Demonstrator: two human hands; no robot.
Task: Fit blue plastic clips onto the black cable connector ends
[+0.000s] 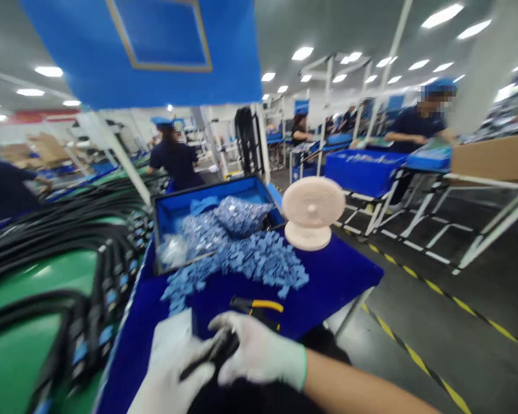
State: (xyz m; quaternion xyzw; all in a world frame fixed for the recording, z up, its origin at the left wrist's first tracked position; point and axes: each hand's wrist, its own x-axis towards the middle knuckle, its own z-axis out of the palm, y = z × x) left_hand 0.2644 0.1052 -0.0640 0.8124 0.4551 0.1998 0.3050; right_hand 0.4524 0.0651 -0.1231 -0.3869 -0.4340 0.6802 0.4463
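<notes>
My left hand, in a white glove, is closed on a black piece whose kind is blurred; it may be a hose end. From the other side my right hand, also gloved in white, has its fingers wrapped round the same black piece. Just beyond the hands lies a pair of pliers with yellow and black handles. A white block or box stands behind my left hand. Past the pliers, a heap of small blue pieces spreads over the blue-covered table.
A blue tray with clear bags sits behind the heap. Beside it stands a pale pink fan. Black hoses cover a green surface at left. A blue panel hangs overhead. Several people work at other tables.
</notes>
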